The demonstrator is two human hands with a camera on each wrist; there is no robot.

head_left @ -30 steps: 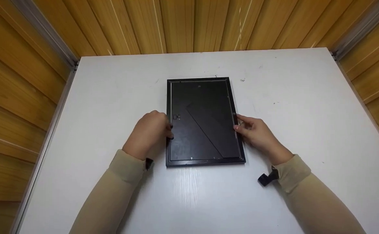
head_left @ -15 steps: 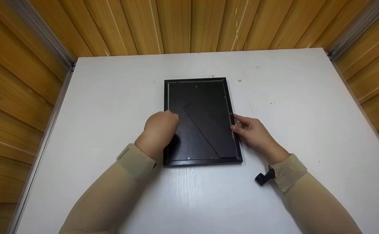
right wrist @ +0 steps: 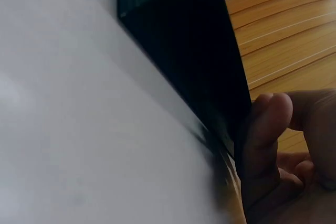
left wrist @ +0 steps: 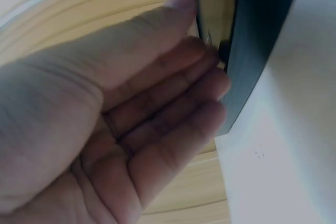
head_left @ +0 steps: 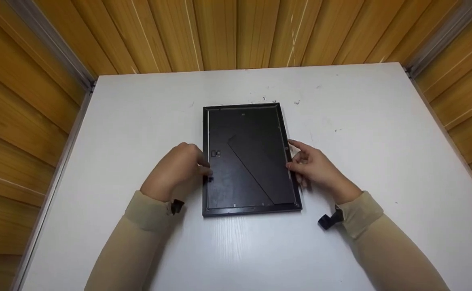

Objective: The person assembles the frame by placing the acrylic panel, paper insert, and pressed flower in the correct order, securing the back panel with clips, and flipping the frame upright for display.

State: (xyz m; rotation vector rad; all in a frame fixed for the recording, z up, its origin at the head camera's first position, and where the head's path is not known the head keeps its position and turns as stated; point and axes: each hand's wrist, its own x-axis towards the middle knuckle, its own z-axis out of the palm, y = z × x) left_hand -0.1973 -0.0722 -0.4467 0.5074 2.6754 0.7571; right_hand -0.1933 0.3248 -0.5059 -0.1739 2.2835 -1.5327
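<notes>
Rectangular black frame (head_left: pixel 254 161), smooth, faintly glossy, diagonal seam (head_left: pixel 251 173) across back, lies on white tabletop (head_left: pixel 236 252) between left hand (head_left: pixel 175 167) and right hand (head_left: pixel 320 169). Left: fingers loosely curved at left edge, contact unclear. Right: pinches right edge. Grooved wood-grain panels (head_left: pixel 236 34) beyond.

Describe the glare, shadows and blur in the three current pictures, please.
Head view: mostly clear, with pale glare on the white table just in front of the black frame; left wrist view: soft overall, the wood panels washing out at upper left; right wrist view: the frame's side nearly black, a soft shadow alongside it, the table lacking fine detail.
</notes>
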